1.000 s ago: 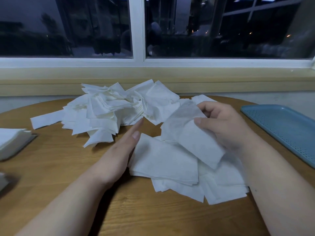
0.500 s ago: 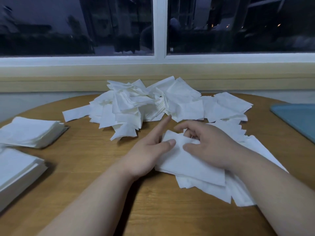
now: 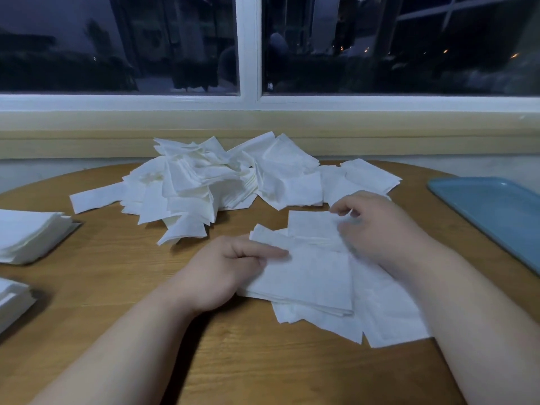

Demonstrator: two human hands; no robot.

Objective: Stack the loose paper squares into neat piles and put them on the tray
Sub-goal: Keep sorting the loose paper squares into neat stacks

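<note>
Table [image 3: 146,302]: round, wood-grained; everything lies on its far half, within reach of both arms.
Loose sheets [image 3: 391,320]: thin white squares fanned out crookedly nearest the person, corners jutting. I take these for the feed for the pile being built.
Near pile [image 3: 306,279]: several squares lying flat and roughly squared up on top of the loose sheets, edges not yet flush.
Left hand [image 3: 222,270]: it grips the near pile's left edge, 1 digit laid flat on top and the rest curled in. This probably anchors the pile so that it cannot slide while sheets are added.
Right hand [image 3: 377,229]: blurred, fingers curled narrow over the single square; I cannot tell whether they pinch it or only touch it.
Single square [image 3: 312,226]: flat, just beyond the near pile and overlapping its far edge; likely the next sheet to go on.
Finished stacks [image 3: 29,232]: 2 thick, even piles at the left edge, well apart from the tray.
Tray [image 3: 496,211]: blue, at the right edge; no paper on the part in view.
Heap [image 3: 201,182]: a large crumpled mound of squares at the far side, so most of the sorting is undone.
</note>
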